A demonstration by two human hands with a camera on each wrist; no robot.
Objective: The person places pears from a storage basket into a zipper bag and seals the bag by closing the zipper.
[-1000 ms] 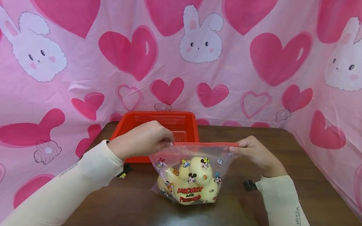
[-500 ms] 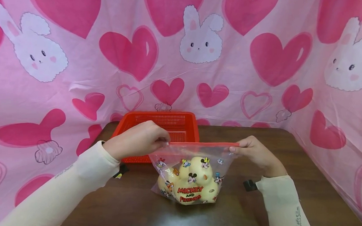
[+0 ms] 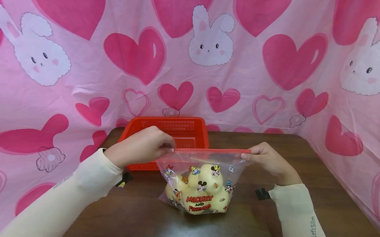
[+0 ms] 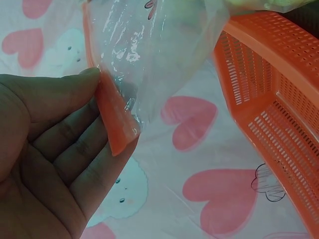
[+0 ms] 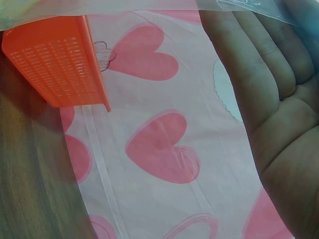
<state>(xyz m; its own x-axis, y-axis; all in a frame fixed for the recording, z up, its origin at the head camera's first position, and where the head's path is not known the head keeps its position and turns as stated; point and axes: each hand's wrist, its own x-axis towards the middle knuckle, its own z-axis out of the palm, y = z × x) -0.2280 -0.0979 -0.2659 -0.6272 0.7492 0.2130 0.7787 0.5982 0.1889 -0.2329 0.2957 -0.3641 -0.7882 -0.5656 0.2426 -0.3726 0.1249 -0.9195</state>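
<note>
A clear zip bag [image 3: 199,199] printed with cartoon mice stands on the table, with several pale yellow rounded things [image 3: 210,177] inside; their kind is unclear through the print. Along its top runs a red zip strip [image 3: 211,151]. My left hand [image 3: 146,144] pinches the strip's left end. In the left wrist view, the thumb presses the red strip [image 4: 112,117] against the fingers [image 4: 92,174]. At the other top corner, my right hand [image 3: 272,162] holds the bag between thumb and fingers. The right wrist view shows that palm [image 5: 289,149], its fingertips cut off by the bag.
Behind the bag, a red perforated plastic basket [image 3: 203,135] stands at the back left of the brown wooden table [image 3: 124,216]. A pink cloth [image 3: 180,61] with hearts and rabbits hangs round the table's back and sides.
My left hand has slid a little leftward along the red strip to its left end. The right hand and the bag have stayed in place.
</note>
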